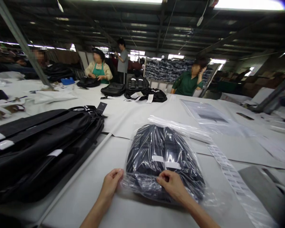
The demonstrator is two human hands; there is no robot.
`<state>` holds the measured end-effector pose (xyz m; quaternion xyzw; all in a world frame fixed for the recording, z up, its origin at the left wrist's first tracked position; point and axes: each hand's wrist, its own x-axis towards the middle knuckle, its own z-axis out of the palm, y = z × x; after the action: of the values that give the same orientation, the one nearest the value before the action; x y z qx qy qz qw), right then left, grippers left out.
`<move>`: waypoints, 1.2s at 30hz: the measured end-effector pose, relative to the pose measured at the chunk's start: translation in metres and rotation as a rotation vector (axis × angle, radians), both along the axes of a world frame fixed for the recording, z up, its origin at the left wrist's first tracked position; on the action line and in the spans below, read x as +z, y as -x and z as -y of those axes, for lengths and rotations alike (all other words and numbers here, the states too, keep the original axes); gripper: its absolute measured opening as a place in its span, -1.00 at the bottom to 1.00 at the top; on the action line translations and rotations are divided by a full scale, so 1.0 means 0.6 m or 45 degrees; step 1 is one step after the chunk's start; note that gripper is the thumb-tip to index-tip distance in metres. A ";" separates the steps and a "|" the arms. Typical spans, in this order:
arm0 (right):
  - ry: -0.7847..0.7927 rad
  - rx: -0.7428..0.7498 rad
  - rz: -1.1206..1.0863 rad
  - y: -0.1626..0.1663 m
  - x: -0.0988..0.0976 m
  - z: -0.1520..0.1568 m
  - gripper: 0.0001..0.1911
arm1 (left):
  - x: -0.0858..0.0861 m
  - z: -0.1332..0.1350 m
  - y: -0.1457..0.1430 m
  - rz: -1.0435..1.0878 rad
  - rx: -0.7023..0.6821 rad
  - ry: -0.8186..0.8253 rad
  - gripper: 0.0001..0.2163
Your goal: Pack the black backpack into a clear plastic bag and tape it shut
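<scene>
A dark backpack sealed in a clear plastic bag (162, 152) lies on the white table (90, 196) in front of me. My left hand (111, 184) rests at the bag's near left edge, fingers curled against the plastic. My right hand (172, 185) lies on the near end of the bag, fingertips pinching the plastic film. The bag's open flap stretches away toward the far right.
A stack of black backpacks (42, 148) fills the table at my left. A strip of barcode labels (230, 177) and flat plastic bags (204, 112) lie to the right. More black bags (136, 88) sit at the far side, where several people work.
</scene>
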<state>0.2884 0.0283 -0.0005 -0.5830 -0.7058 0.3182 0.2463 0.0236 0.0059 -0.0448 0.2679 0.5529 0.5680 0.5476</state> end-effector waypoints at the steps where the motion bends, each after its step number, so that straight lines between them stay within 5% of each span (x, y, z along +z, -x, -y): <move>1: -0.006 -0.004 0.003 0.001 0.000 0.000 -0.82 | 0.007 0.004 0.014 0.049 0.039 0.030 -0.67; 3: -0.022 -0.016 0.002 0.001 -0.001 -0.001 -0.82 | 0.016 0.029 0.034 -0.014 0.338 0.043 -0.63; 6: -0.033 -0.029 -0.018 0.002 -0.003 -0.001 -0.82 | 0.010 0.098 0.016 -0.664 0.847 -0.290 -0.66; 10: -0.051 -0.034 -0.022 0.002 -0.001 0.001 -0.83 | -0.018 0.148 -0.092 -1.526 0.235 -0.940 -0.62; 13: -0.078 -0.047 -0.047 -0.002 0.000 0.000 -0.87 | -0.032 0.113 -0.147 -1.969 -0.110 -1.009 -0.55; 17: -0.115 -0.097 -0.033 -0.013 0.000 -0.007 -0.82 | -0.042 0.069 -0.141 -2.182 -0.131 -0.968 -0.54; 27: -0.222 -0.126 -0.015 -0.005 -0.009 -0.009 -0.73 | -0.017 0.085 -0.161 -2.348 -0.137 -0.752 -0.25; 32: -0.159 -0.305 -0.683 -0.031 -0.020 -0.023 -0.54 | -0.017 0.080 -0.165 -2.371 -0.127 -0.721 -0.25; 36: -0.370 -0.435 -0.970 -0.063 0.002 -0.007 -0.59 | -0.020 0.078 -0.162 -2.374 -0.147 -0.722 -0.28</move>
<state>0.3262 0.0323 0.0007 -0.4917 -0.4955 0.3627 0.6174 0.1211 -0.0410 -0.0568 0.7582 0.5933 0.2125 -0.1675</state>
